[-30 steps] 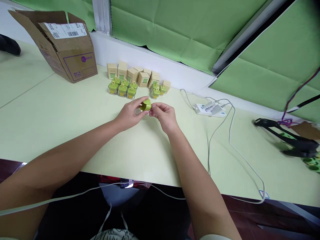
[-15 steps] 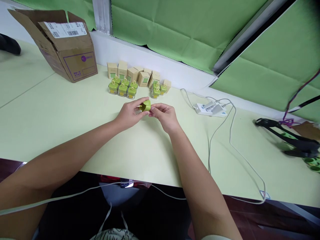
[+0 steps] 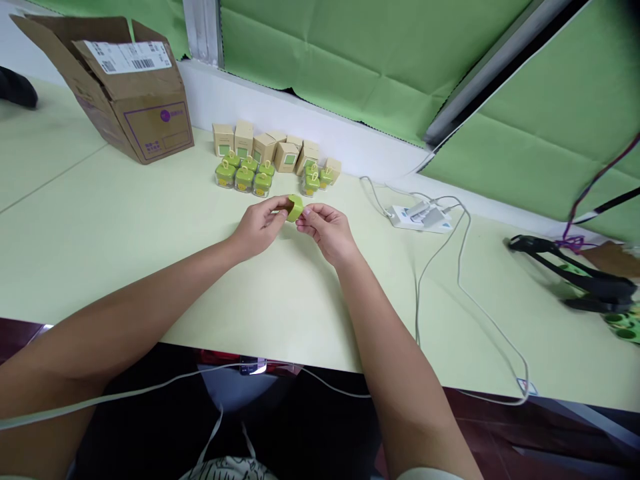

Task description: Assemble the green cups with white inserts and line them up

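Between my two hands, above the table, is a green jar lid [image 3: 297, 209], tilted with its hollow side toward the left. My left hand [image 3: 259, 227] is closed on its open side, with thumb and fingertips at the rim. From the other side my right hand [image 3: 329, 231] pinches the lid's closed end between thumb and fingers. Whatever lies inside the lid is hidden by my left fingers. Just beyond my hands stand several small clear jars [image 3: 244, 179] with green lids and loops on top. Another cluster of the same jars [image 3: 311, 183] is to the right.
Small kraft boxes [image 3: 287, 157] line the wall behind the jars. At the left back sits an open cardboard carton [image 3: 157, 130]. A white power strip [image 3: 420, 218] with trailing cables [image 3: 463, 280] lies right of my hands. Farther right is a black stand-like object [image 3: 595, 277].
The lid has turned slightly in my hands, and my left fingers sit farther into its open side. My right hand still pinches its end. The view has shifted a little.
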{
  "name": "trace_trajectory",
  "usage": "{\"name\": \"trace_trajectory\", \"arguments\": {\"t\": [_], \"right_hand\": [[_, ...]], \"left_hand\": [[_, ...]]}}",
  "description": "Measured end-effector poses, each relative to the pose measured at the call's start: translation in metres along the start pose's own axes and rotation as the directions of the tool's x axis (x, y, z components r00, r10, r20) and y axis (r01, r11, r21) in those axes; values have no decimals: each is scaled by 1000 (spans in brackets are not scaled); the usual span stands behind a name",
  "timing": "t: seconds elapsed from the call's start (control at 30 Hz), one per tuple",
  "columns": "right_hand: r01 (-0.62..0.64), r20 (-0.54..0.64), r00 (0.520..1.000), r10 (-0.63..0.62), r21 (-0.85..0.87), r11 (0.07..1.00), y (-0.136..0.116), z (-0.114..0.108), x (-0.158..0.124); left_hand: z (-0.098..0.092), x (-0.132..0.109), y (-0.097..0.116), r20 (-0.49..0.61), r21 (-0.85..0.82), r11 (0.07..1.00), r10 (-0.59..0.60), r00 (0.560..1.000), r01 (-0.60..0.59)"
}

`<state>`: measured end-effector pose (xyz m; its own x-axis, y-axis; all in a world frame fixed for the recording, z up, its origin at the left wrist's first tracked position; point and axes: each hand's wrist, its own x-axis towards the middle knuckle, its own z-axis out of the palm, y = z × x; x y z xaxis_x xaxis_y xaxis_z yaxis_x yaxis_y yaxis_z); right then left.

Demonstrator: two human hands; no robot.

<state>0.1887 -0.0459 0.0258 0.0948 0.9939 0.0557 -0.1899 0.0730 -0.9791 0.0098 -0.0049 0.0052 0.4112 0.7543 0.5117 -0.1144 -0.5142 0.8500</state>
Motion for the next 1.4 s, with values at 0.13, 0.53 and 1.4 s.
{"name": "trace_trajectory", "arguments": {"t": [0.13, 0.53, 1.4], "right_hand": [[-1, -3, 1000, 1, -44, 999, 1, 0, -1], [-40, 101, 994, 50, -101, 994, -2, 11, -7], [-227, -237, 949, 209, -51, 973, -1, -14, 11]], "left_hand": [[-2, 2, -2, -11, 52, 999, -10, 1000, 10], [-4, 0, 8, 61, 401, 915, 28, 998, -50], [-3, 0, 2, -43, 440, 897, 55, 998, -30]]}}
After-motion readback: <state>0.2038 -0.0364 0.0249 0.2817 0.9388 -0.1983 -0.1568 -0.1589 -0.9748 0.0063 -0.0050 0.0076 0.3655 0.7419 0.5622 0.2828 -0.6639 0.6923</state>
